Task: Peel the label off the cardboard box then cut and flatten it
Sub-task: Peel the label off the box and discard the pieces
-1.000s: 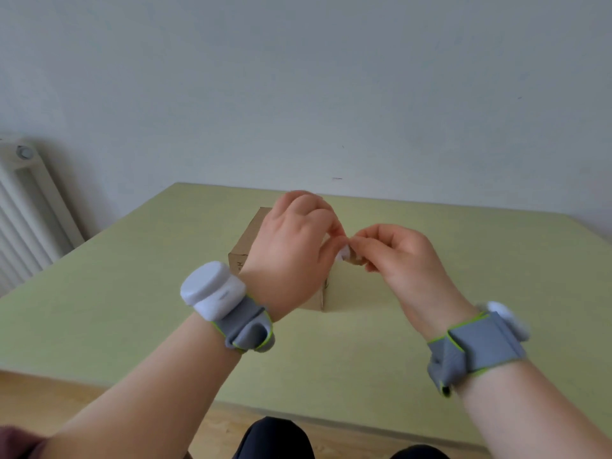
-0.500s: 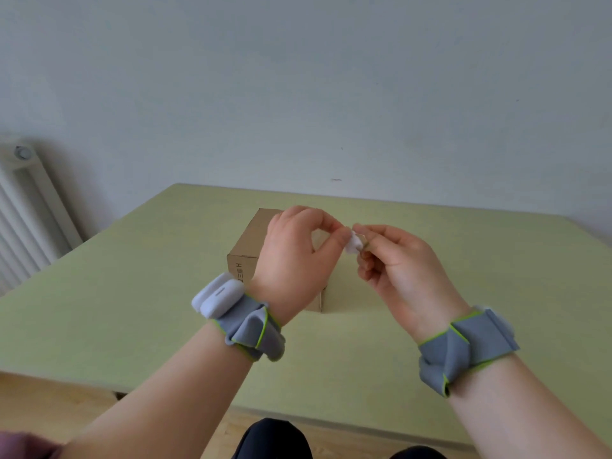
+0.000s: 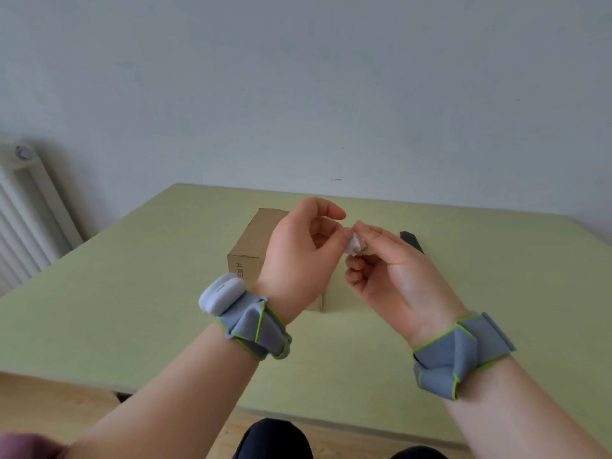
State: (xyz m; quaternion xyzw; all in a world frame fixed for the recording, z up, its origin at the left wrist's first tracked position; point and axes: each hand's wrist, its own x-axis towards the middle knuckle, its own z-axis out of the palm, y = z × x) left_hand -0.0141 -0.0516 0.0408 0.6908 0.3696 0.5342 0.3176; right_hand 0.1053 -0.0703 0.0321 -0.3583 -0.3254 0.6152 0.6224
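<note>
Pale wall (image 3: 298, 77), white radiator (image 3: 23, 213) left, green table (image 3: 132, 293), wood floor (image 3: 49, 399).

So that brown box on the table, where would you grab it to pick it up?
Probably across its two long side walls, coming down from above. The cardboard box lies lengthwise, pointing away from the person, so the narrow width should fit a hand best. The near end is partly hidden behind the left hand, which with the right hand pinches a crumpled white scrap, so both must free up first.

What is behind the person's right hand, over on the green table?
A dark, flat object lies on the green table behind the right hand, which covers its near end. That hand pinches a crumpled white scrap.
</note>
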